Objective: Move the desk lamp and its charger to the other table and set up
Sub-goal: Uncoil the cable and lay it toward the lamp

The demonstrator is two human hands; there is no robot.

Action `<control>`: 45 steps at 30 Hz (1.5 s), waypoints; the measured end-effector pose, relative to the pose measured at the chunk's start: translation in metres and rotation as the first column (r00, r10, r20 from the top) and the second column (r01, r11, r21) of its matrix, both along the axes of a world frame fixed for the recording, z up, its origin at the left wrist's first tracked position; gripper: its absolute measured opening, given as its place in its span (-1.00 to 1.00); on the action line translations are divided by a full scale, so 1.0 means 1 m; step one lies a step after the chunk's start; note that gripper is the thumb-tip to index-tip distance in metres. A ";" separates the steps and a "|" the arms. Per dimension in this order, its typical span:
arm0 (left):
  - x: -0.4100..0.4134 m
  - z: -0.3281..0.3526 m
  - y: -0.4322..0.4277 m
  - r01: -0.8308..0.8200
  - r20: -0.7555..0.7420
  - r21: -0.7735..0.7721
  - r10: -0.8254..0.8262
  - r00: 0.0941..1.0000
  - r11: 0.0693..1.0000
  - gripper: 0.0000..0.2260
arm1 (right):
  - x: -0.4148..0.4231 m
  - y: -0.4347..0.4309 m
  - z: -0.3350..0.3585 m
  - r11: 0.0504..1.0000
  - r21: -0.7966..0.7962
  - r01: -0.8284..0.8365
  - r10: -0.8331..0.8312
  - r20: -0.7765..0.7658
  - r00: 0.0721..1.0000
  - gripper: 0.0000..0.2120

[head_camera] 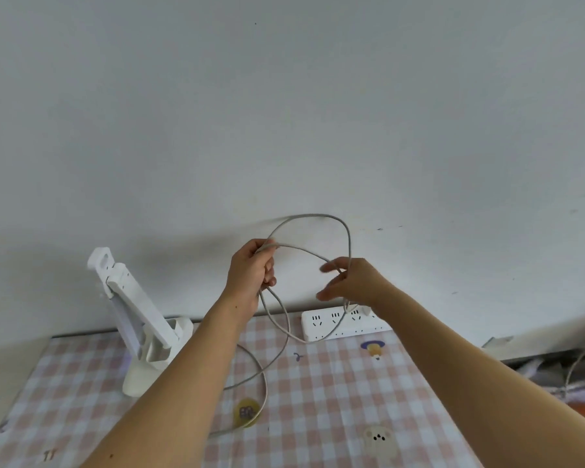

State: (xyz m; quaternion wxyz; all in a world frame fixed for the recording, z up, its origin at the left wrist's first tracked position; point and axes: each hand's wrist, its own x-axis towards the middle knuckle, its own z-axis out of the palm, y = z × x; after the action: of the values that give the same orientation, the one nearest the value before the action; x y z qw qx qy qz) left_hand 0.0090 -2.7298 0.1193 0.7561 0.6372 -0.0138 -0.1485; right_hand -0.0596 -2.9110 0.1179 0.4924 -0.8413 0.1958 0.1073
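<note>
Just above the power strip (343,324), head view: left hand (252,271) clenched round gathered loops of the charger cable (314,215); right hand (348,283) loosely spread, cable draped across its fingers. Left of the strip, desk lamp (134,298) folded on the checked tablecloth (335,383).

The fingers (330,266) of the right hand (358,282) are blurred, so I cannot tell if they pinch the charging cable (313,216). This hand hides the right end of the power strip (321,327). The left forearm (200,359) covers part of the cable and the desk lamp's (132,298) foot. The bottom edge cuts off the desk (335,400).
</note>
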 end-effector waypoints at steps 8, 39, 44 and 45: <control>0.025 -0.027 0.044 -0.017 0.194 0.411 -0.070 0.978 0.912 -0.85 | 0.001 -0.048 -0.002 0.885 -0.299 0.356 -0.327 0.144 0.934 -0.92; 0.044 -0.137 0.000 -0.055 -0.224 0.582 0.225 0.948 0.811 -0.75 | 0.039 -0.130 -0.089 0.644 0.263 0.718 -0.628 -0.355 0.693 -0.84; 0.029 -0.152 -0.015 -0.021 -0.143 0.734 0.185 0.972 0.679 -0.76 | 0.037 -0.146 -0.127 0.659 0.131 0.741 -0.623 -0.458 0.635 -0.82; 0.025 -0.154 -0.019 -0.037 -0.144 0.735 0.209 0.967 0.677 -0.77 | 0.038 -0.148 -0.132 0.670 0.101 0.735 -0.621 -0.467 0.630 -0.80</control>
State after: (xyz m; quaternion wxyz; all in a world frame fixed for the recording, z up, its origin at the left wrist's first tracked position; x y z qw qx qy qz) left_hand 0.0343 -2.7493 -0.0351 0.4463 0.8638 0.1716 -0.1587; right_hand -0.0216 -3.0591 -0.0146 0.5602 -0.5839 0.5781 0.1054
